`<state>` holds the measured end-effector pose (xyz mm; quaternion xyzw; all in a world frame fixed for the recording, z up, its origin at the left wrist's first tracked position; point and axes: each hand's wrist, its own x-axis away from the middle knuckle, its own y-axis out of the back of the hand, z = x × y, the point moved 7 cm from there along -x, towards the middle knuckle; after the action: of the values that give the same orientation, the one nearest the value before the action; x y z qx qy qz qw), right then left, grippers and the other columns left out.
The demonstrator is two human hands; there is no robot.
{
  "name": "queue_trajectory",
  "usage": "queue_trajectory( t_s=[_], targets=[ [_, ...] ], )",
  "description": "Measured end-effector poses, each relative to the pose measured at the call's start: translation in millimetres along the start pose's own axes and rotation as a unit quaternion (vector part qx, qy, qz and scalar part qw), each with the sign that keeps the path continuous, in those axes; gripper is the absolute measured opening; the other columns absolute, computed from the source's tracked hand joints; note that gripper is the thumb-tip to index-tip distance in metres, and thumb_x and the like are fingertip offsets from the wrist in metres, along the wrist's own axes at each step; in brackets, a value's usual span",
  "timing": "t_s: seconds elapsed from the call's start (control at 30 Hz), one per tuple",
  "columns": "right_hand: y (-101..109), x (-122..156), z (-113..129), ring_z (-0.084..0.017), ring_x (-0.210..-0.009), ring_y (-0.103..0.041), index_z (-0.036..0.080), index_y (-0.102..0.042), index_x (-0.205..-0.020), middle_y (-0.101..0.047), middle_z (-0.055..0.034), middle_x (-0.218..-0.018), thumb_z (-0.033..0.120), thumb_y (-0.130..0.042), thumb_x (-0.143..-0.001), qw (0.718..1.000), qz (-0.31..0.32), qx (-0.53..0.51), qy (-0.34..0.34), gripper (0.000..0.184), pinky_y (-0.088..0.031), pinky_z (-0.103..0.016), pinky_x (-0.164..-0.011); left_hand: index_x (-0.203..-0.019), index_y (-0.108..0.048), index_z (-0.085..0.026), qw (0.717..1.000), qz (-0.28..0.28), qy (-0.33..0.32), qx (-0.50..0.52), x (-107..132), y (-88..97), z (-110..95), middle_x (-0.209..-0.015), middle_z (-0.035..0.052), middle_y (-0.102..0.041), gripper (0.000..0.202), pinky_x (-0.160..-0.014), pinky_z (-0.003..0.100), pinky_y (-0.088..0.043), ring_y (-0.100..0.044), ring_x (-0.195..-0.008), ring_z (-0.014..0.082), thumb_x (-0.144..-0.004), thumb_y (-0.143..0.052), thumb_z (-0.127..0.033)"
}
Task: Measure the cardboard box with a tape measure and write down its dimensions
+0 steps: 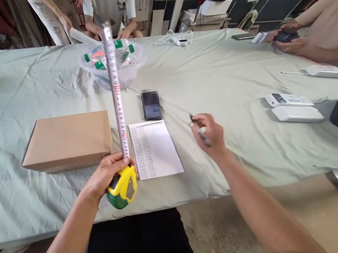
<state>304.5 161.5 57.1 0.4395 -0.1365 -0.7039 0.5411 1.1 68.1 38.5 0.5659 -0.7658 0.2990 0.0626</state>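
My left hand [114, 169] is closed around a yellow and green tape measure [123, 188], its blade drawn out and standing up past the far bowl in the view. Between the fingers of my right hand [210, 135] is a dark pen [200, 130], held over the cloth to the right of the paper. The white sheet [162, 149] lies in front of me and carries two columns of small handwritten figures on its left half. Left of the tape sits a closed brown cardboard box [68, 136]. Just beyond the sheet is a dark phone [151, 105], its screen blurred.
A clear plastic bowl [106, 81] with several green-capped bottles stands at the far side. White power strips [298, 112] lie at right, another [180, 39] at the back. One person [321, 36] at right handles a dark object; others are across the cloth-covered table [245, 144].
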Motion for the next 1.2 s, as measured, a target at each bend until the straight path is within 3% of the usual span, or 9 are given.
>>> queue_trajectory(
  t_s=[0.13,0.27,0.43,0.53,0.63,0.83,1.03,1.2],
  targets=[
    [-59,-8,29,-0.021,-0.069,-0.069,0.024,-0.049,-0.095,-0.068,-0.0008,-0.073,0.039,-0.055,-0.084,0.967,0.059,-0.228,-0.096,0.02,-0.053,-0.035,-0.066,-0.081,-0.065,-0.015,0.998,0.032,0.025,0.045,-34,-11.4,9,-0.078,0.006,-0.07,0.026,-0.068,0.032,-0.056,-0.069,-0.071,0.021,-0.076,-0.078,-0.037],
    [-93,-12,41,-0.017,-0.066,-0.065,0.024,-0.048,-0.087,-0.067,0.0019,-0.07,0.037,-0.058,-0.078,0.946,0.059,-0.292,-0.126,0.019,-0.053,-0.034,-0.07,-0.081,-0.065,-0.015,0.997,0.022,0.033,0.06,-46,-4.3,15,-0.084,0.0067,-0.071,0.026,-0.066,0.03,-0.055,-0.068,-0.07,0.02,-0.075,-0.079,-0.037],
    [-85,-5,7,-0.015,-0.063,-0.062,0.025,-0.045,-0.085,-0.062,0.0031,-0.068,0.037,-0.052,-0.077,0.927,-0.08,-0.29,-0.222,0.017,-0.053,-0.031,-0.068,-0.089,-0.067,-0.016,0.996,-0.046,0.04,0.066,-38,17.3,12,-0.095,0.0085,-0.073,0.024,-0.065,0.032,-0.057,-0.071,-0.073,0.0215,-0.079,-0.076,-0.035],
    [-80,-1,-3,-0.014,-0.059,-0.059,0.025,-0.042,-0.085,-0.059,0.0037,-0.068,0.038,-0.049,-0.077,0.924,-0.108,-0.269,-0.25,0.016,-0.052,-0.03,-0.064,-0.095,-0.067,-0.017,0.992,-0.101,0.044,0.056,-32,28.8,8,-0.104,0.0105,-0.075,0.026,-0.062,0.033,-0.059,-0.074,-0.076,0.0246,-0.078,-0.076,-0.034],
    [-80,0,-2,-0.014,-0.06,-0.059,0.025,-0.043,-0.086,-0.059,0.0032,-0.07,0.036,-0.049,-0.078,0.92,-0.114,-0.274,-0.256,0.015,-0.052,-0.03,-0.066,-0.096,-0.069,-0.017,0.991,-0.115,0.053,0.053,-29,30.3,7,-0.114,0.0125,-0.074,0.024,-0.061,0.034,-0.06,-0.075,-0.081,0.0272,-0.08,-0.075,-0.033],
    [-79,-1,3,-0.014,-0.061,-0.058,0.025,-0.045,-0.086,-0.06,0.0023,-0.07,0.033,-0.052,-0.08,0.912,-0.103,-0.298,-0.262,0.013,-0.052,-0.03,-0.064,-0.093,-0.069,-0.015,0.992,-0.092,0.074,0.032,-24,21.6,8,-0.123,0.0151,-0.072,0.02,-0.061,0.031,-0.06,-0.076,-0.084,0.0277,-0.084,-0.073,-0.033],
    [-73,-1,-5,-0.014,-0.063,-0.064,0.025,-0.045,-0.088,-0.063,0.0027,-0.07,0.033,-0.053,-0.081,0.899,-0.085,-0.302,-0.305,0.014,-0.055,-0.03,-0.068,-0.091,-0.069,-0.015,0.991,-0.111,0.071,0.028,-21,23.3,7,-0.118,0.0161,-0.074,0.02,-0.062,0.034,-0.061,-0.077,-0.085,0.029,-0.082,-0.075,-0.033],
    [-64,0,-4,-0.018,-0.064,-0.065,0.026,-0.04,-0.093,-0.065,-0.0002,-0.078,0.036,-0.048,-0.085,0.96,-0.057,-0.12,-0.245,0.015,-0.052,-0.032,-0.065,-0.087,-0.069,-0.015,0.988,-0.133,0.083,0.009,-20,27.3,7,-0.119,0.0154,-0.074,0.021,-0.059,0.031,-0.06,-0.077,-0.084,0.0283,-0.082,-0.076,-0.034]
  ],
)
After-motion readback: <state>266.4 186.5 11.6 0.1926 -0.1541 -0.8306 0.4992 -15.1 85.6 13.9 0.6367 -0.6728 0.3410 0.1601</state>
